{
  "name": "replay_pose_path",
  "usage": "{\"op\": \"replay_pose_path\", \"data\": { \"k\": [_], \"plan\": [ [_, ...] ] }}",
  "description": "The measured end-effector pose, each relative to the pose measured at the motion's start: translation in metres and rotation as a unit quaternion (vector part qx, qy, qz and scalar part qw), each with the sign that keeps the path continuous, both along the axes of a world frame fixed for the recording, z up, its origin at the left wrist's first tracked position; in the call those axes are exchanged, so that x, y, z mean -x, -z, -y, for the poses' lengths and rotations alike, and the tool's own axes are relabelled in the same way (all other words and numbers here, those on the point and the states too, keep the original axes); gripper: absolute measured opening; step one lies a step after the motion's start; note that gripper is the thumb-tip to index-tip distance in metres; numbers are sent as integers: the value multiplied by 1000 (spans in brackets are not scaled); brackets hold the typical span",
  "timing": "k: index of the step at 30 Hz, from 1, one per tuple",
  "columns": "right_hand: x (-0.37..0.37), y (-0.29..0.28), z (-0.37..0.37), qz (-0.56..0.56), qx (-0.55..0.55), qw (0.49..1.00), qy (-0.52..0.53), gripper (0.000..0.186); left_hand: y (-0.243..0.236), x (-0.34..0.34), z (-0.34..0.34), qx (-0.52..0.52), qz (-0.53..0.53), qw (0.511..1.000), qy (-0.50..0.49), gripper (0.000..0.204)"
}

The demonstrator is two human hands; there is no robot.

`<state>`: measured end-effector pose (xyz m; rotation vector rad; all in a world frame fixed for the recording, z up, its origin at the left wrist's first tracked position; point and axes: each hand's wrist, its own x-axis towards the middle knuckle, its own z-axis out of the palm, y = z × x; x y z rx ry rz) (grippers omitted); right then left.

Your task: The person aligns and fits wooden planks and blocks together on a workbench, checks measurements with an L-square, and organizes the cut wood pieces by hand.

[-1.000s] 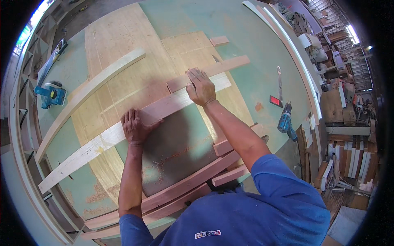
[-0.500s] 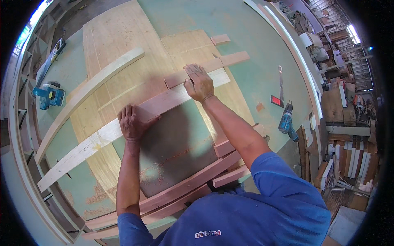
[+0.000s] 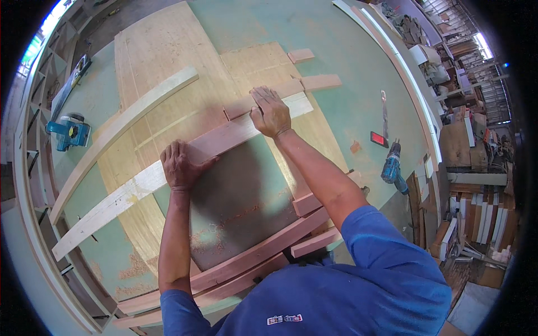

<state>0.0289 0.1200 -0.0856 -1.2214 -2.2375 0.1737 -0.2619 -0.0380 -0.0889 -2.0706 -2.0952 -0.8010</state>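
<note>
My left hand (image 3: pixel 179 162) grips a pink wooden piece (image 3: pixel 223 137) lying over a long, pale board (image 3: pixel 106 204), fingers over its far edge and thumb spread along it. Farther right, my right hand (image 3: pixel 270 112) rests with bent fingers over a narrower pink strip (image 3: pixel 240 106) and the adjoining edge of the pieces beneath, holding them. Just beyond it, another short pink piece (image 3: pixel 322 81) continues the line. A curved pale strip (image 3: pixel 123 120) lies farther away on light plywood sheets (image 3: pixel 157 50).
On the green worktop (image 3: pixel 358 73) lie a blue power planer (image 3: pixel 70 131) at left, a cordless drill (image 3: pixel 392 168) and a red-and-black object (image 3: pixel 377 138) at right. Curved pink boards (image 3: pixel 246 252) lie along the near edge. Stacked timber (image 3: pixel 485 218) stands beyond the right side.
Both my hands have shifted slightly to the left and away from me along with my forearms, staying on the wood. The short pink pieces at the far right have shifted very slightly.
</note>
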Motion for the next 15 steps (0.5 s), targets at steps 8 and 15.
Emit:
{"op": "replay_pose_path", "data": {
  "k": [8,15],
  "plan": [
    [4,0,-9,1,-9,1000,-1,56,0,6,-10,7,-16,1000,3,92],
    [7,1,-11,9,-10,1000,7,55,1,8,-13,26,-28,999,-2,95]
  ]
}}
